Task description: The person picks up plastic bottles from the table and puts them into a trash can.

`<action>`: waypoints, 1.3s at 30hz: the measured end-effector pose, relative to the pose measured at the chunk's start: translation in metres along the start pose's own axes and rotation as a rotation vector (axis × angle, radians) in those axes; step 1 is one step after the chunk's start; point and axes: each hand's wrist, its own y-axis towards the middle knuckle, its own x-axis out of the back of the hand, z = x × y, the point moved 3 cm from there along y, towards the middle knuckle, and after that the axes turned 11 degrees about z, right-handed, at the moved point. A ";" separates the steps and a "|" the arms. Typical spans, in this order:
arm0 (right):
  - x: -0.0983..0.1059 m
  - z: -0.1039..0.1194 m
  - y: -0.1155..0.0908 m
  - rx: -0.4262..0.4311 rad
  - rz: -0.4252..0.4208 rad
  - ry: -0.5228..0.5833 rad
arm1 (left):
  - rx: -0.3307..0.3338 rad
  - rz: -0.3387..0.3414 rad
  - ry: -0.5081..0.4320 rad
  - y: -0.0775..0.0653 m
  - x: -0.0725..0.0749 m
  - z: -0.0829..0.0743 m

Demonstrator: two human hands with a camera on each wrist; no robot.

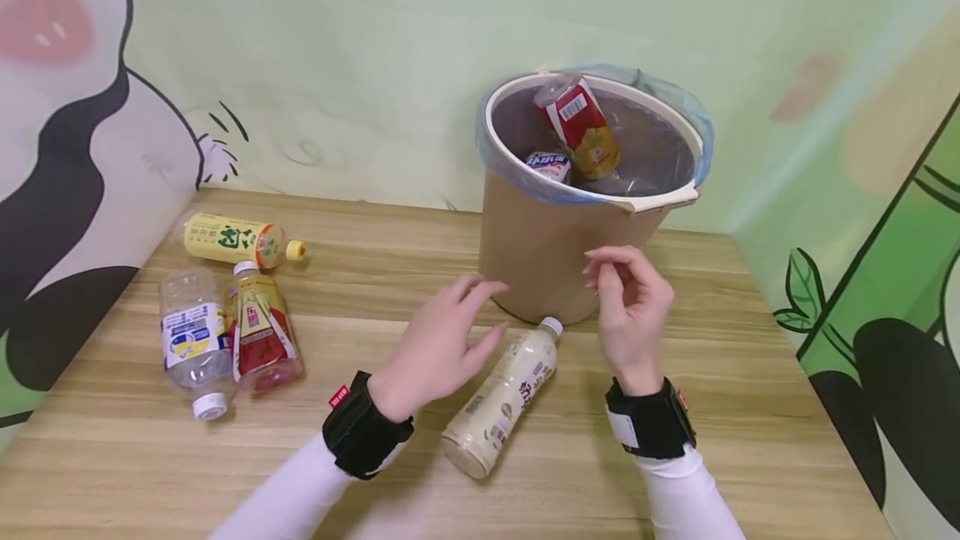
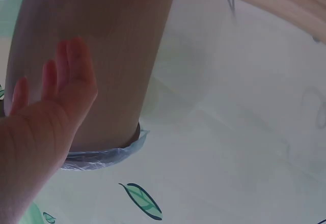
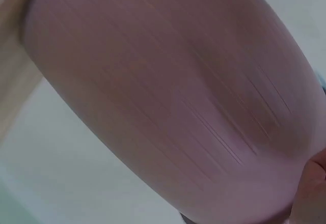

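A cream-coloured drink bottle (image 1: 504,402) with a white cap lies slantwise on the wooden table, its cap toward the foot of a brown bin (image 1: 536,248). My left hand (image 1: 438,340) hovers just left of this bottle, fingers loosely bent and nothing in them. To the bottle's right, my right hand (image 1: 636,315) is raised in front of the bin, thumb and fingers loosely curled with nothing visible between them. Behind the left hand (image 2: 61,102), the bin's side fills part of the left wrist view. Only a bit of the right hand (image 3: 311,191) shows in the right wrist view.
A blue bag lines the bin's rim (image 1: 705,144). Inside lie a red-and-gold labelled container (image 1: 585,132) and a white-and-blue one (image 1: 549,165). On the table's left lie a yellow-labelled bottle (image 1: 228,240), a clear bottle (image 1: 193,340) and a red-labelled bottle (image 1: 262,332).
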 end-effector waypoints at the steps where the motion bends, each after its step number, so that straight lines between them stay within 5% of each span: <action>1: -0.002 -0.004 -0.004 -0.022 0.020 0.005 | 0.009 0.022 -0.008 -0.004 -0.002 0.000; 8: -0.009 -0.025 -0.022 -0.125 0.110 0.033 | 0.074 0.135 -0.034 -0.024 -0.021 0.004; 20: -0.011 -0.040 -0.039 -0.281 0.185 -0.019 | 0.096 0.293 -0.043 -0.036 -0.041 0.004; 39: -0.011 -0.041 -0.040 -0.287 0.196 -0.023 | 0.178 0.452 -0.003 -0.042 -0.055 -0.003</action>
